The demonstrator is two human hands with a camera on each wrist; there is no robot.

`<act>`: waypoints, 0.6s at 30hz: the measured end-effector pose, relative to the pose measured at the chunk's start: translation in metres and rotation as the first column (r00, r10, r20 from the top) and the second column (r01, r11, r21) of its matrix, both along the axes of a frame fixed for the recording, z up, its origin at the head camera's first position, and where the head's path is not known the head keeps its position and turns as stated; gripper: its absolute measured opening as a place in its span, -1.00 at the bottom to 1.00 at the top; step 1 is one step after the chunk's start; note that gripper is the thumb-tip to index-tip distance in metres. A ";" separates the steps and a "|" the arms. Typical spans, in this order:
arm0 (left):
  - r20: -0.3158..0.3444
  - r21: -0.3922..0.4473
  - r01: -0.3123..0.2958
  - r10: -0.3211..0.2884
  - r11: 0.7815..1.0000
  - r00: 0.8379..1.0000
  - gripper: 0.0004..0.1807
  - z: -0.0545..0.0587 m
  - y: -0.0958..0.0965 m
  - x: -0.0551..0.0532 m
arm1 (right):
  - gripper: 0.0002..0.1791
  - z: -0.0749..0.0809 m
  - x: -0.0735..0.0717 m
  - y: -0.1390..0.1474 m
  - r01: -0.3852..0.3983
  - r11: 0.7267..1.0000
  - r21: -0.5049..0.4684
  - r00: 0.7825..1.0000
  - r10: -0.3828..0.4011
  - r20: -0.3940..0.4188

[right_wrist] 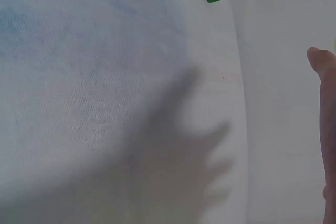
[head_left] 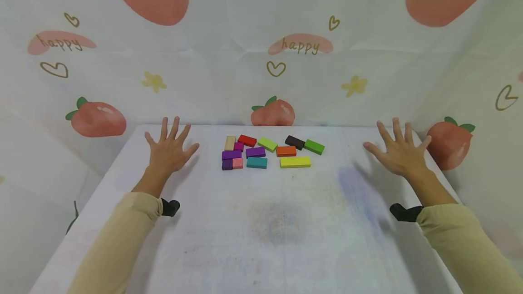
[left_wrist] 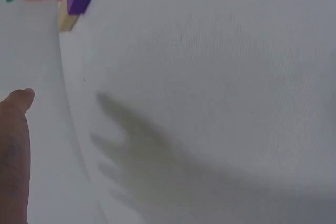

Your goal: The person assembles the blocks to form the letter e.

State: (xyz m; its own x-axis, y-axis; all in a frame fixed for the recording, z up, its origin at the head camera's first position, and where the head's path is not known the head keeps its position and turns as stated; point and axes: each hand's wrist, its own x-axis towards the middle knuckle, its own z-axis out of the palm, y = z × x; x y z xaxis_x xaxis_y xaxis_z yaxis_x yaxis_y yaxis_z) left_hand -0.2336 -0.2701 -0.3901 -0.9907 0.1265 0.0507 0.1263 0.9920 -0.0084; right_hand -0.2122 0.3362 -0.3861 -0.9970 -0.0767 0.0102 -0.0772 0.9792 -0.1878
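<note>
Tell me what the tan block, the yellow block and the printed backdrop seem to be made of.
Tan block: probably bare wood, judging by its pale timber color.
Yellow block: perhaps painted wood, possibly plastic; its color is solid and even.
Printed backdrop: thin, flexible sheet, mostly matte, with soft creases; cloth or plastic, I cannot tell.

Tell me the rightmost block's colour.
The rightmost block is green, seen best in the head view.
</note>
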 end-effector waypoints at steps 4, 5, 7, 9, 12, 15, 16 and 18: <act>-0.028 -0.013 0.043 -0.043 0.999 0.999 -0.19 0.000 0.013 0.001 | -0.03 0.003 0.000 -0.008 -0.017 1.000 -0.012 1.000 0.017 -0.004; -0.034 -0.017 0.051 -0.052 0.999 0.998 -0.19 0.000 0.017 0.001 | -0.03 0.003 -0.001 -0.010 -0.022 1.000 -0.016 1.000 0.022 -0.002; -0.041 -0.021 0.069 -0.070 0.997 0.997 -0.17 0.000 0.023 0.001 | -0.03 0.004 -0.001 -0.014 -0.031 0.999 -0.025 1.000 0.031 0.003; -0.048 -0.031 0.095 -0.096 0.995 0.994 -0.17 -0.001 0.029 0.002 | -0.04 0.005 -0.001 -0.018 -0.043 0.999 -0.031 0.999 0.043 0.009; -0.049 -0.044 0.141 -0.143 0.989 0.988 -0.16 -0.002 0.038 0.003 | -0.05 0.005 0.000 -0.024 -0.071 0.997 -0.029 0.997 0.071 0.006; -0.050 -0.060 0.195 -0.198 0.979 0.979 -0.18 -0.004 0.048 0.006 | -0.06 0.005 0.002 -0.031 -0.108 0.994 -0.018 0.994 0.108 -0.001; -0.050 -0.070 0.212 -0.216 0.975 0.975 -0.18 -0.004 0.051 0.007 | -0.06 0.004 0.002 -0.033 -0.122 0.992 -0.012 0.993 0.122 -0.004; -0.054 -0.092 0.250 -0.256 0.964 0.965 -0.18 -0.006 0.058 0.009 | -0.07 0.002 0.003 -0.038 -0.150 0.989 -0.001 0.989 0.150 -0.011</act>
State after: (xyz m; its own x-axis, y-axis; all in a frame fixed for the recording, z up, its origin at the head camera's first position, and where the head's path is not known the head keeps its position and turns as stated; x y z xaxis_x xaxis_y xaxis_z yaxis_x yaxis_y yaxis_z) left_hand -0.2241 -0.2125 -0.3965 -0.9207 0.3792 0.0922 0.3695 0.9231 -0.1066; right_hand -0.2092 0.2980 -0.3837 -0.9740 -0.2256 0.0210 -0.2254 0.9560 -0.1875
